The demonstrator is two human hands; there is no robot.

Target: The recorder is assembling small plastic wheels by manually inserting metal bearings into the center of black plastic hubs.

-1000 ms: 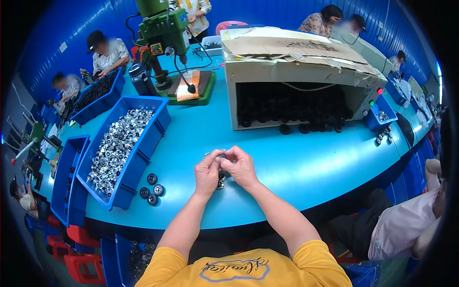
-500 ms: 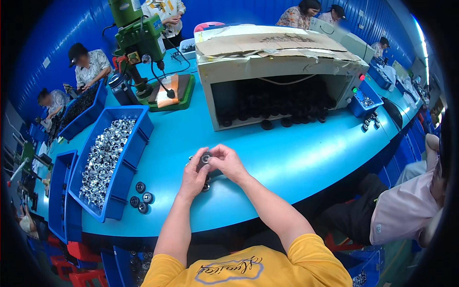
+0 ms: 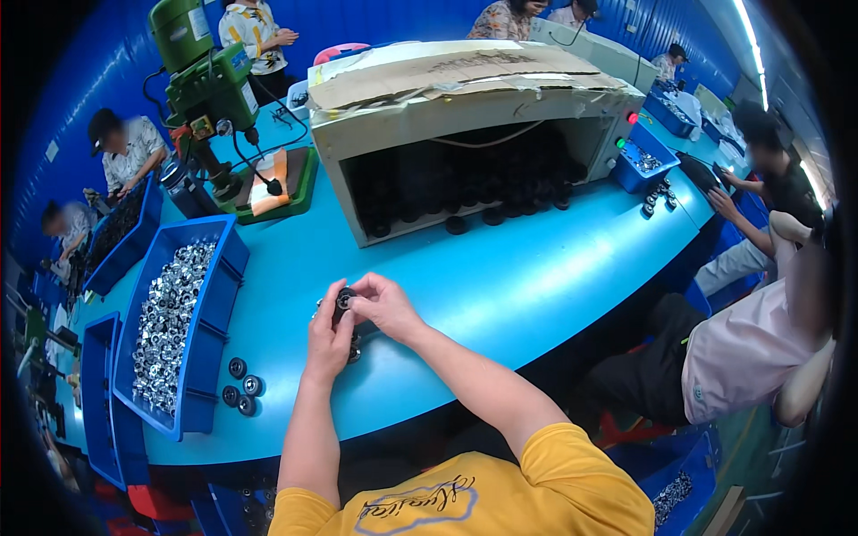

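Note:
A small black wheel with a metal centre (image 3: 346, 298) is held over the blue table (image 3: 429, 268). My left hand (image 3: 327, 338) grips it from the left side, and the fingers of my right hand (image 3: 386, 309) press on it from the right. Under my hands more small dark wheels (image 3: 355, 347) show in part, mostly covered by my fingers. To the left of my left forearm lie several black wheels (image 3: 253, 385) on the table. Beyond them stands a blue bin (image 3: 212, 335) heaped with shiny metal parts (image 3: 168, 326).
A grey box-like housing (image 3: 331, 170) with dark wheels inside stands ahead. A green drill press (image 3: 210, 94) is at the far left. A narrow blue bin (image 3: 103, 402) lies beside the large one. At right are a small blue bin (image 3: 639, 174) and a seated person (image 3: 742, 357).
The whole view has swung to the right, so the table's things sit further left. Both hands stay closed around the wheel. Another person in dark clothing now shows at right.

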